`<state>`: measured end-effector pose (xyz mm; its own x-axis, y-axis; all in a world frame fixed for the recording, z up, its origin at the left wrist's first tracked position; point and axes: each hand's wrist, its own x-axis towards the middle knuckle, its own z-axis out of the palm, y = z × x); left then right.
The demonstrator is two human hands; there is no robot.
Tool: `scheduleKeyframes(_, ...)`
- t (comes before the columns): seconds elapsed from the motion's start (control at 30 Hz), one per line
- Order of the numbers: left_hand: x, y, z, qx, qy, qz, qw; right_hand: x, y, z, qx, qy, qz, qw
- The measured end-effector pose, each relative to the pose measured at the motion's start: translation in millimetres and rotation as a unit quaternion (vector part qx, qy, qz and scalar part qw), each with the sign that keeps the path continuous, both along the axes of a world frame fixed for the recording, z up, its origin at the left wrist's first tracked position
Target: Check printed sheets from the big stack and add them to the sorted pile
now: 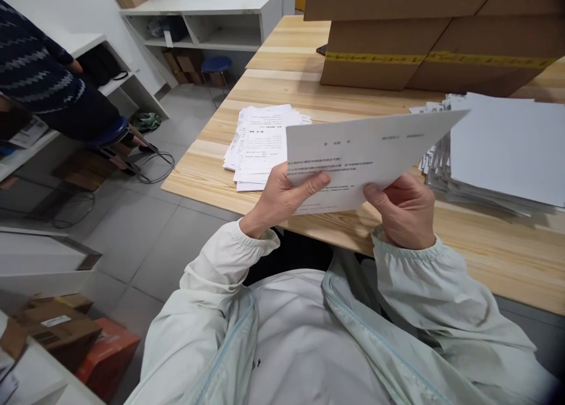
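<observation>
While left hand [281, 196] pinches printed sheet [344, 152] at lower left, thumb on top, right hand [406, 212] grips its lower right edge. Sheet held above near edge of wooden table [200, 175]. Beyond: printed pile [262, 140] at left, thicker paper stack [507, 149] at right. Farther back, cardboard boxes [371, 37].

Yellow-taped brown cardboard boxes [371, 40] wall off the far right of the pale wooden surface [273, 55]; the thick pile of white paper [507, 146] blocks the way before them. The raised white printed sheet [375, 146] screens the middle. Bare wood offers passage behind and left of the low stack of printed white pages [262, 137].
</observation>
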<state>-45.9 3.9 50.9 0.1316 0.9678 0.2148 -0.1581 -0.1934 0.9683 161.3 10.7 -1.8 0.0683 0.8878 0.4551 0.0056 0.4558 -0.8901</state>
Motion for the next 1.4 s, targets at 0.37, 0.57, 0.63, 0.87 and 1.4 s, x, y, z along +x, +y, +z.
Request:
scheduleKeyframes(0.37,16.6,-0.9,-1.8,0.170,0.032,0.037,0.984,-9.5,-12.7,7.0,0.080,0.004,-0.083,0.993)
scheduleKeyframes(0.57,20.9,-5.2,-7.5,0.175,0.032,0.065,0.982,1.9,-16.2,3.8,0.091,-0.005,-0.114,0.989)
scheduleKeyframes(0.63,23.6,-7.5,-14.9,0.165,0.036,0.073,0.983,5.4,-16.5,-1.0,0.073,-0.008,-0.102,0.992)
scheduleKeyframes(0.87,47.0,-14.6,-38.8,0.089,0.017,0.092,0.992,-1.9,-21.2,-11.0,0.003,-0.038,-0.071,0.997)
scheduleKeyframes(1.4,28.1,1.3,-10.5,0.148,0.010,0.048,0.988,17.3,-9.8,6.5,0.089,-0.016,-0.231,0.969)
